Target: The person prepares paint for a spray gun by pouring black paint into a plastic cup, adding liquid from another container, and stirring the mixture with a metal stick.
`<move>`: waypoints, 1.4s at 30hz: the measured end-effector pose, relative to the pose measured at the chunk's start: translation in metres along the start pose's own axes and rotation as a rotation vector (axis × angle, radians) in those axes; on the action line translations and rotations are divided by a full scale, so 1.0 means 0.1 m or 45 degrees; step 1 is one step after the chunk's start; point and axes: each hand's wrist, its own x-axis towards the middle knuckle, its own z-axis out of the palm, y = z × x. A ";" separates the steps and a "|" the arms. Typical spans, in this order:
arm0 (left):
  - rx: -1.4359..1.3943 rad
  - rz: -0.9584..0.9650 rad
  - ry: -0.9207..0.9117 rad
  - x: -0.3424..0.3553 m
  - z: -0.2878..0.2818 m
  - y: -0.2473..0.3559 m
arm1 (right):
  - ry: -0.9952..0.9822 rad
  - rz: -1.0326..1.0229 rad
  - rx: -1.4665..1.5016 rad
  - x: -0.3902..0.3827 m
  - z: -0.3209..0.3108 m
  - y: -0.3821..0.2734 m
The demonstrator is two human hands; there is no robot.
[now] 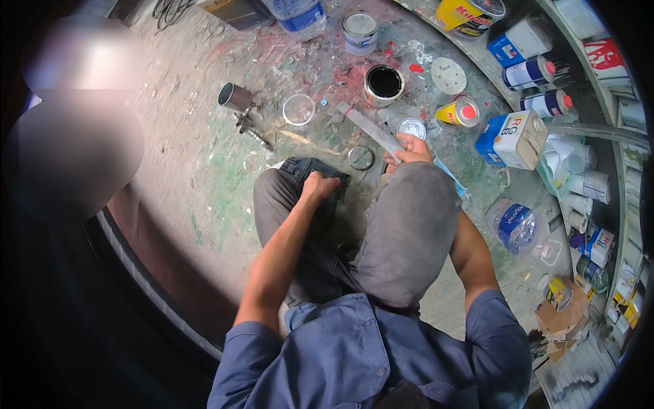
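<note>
My right hand (411, 148) reaches past my raised right knee. Its fingers are closed on the near end of a flat grey strip (370, 130), which slants away to the far left. My left hand (318, 187) rests closed against dark cloth (304, 168) by my left shin; what its fingers hold is hidden. Beyond the strip stands an open can of black paint (383, 83). A spray gun (250, 128) with a metal cup (235, 97) lies on the floor left of a clear plastic cup (298, 109). A small round lid (361, 158) lies between my hands.
Right of my hand are a small white-topped tin (411, 128), a yellow can (458, 112), a blue face mask (451, 178) and a blue-white jug (511, 140). A holed sanding disc (448, 75) lies farther off. Shelves (599, 129) of cans line the right; a plastic bottle (514, 225) lies nearby.
</note>
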 end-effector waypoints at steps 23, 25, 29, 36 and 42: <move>-0.308 0.156 1.129 -0.10 0.94 -0.66 | -0.448 0.130 -0.946 0.19 0.46 0.62; -0.481 0.501 0.908 -0.07 1.02 -0.41 | -0.351 0.038 -0.855 0.14 0.02 0.57; -0.372 0.789 0.449 -0.05 1.09 0.02 | -0.011 -0.088 -0.905 -0.31 -0.72 0.43; -0.299 0.412 0.776 0.13 1.04 -0.14 | 0.330 0.018 -0.550 -1.15 -1.57 0.83; -0.406 0.901 -0.108 -0.11 1.49 1.14 | 0.616 0.021 -0.161 -1.54 -1.84 1.36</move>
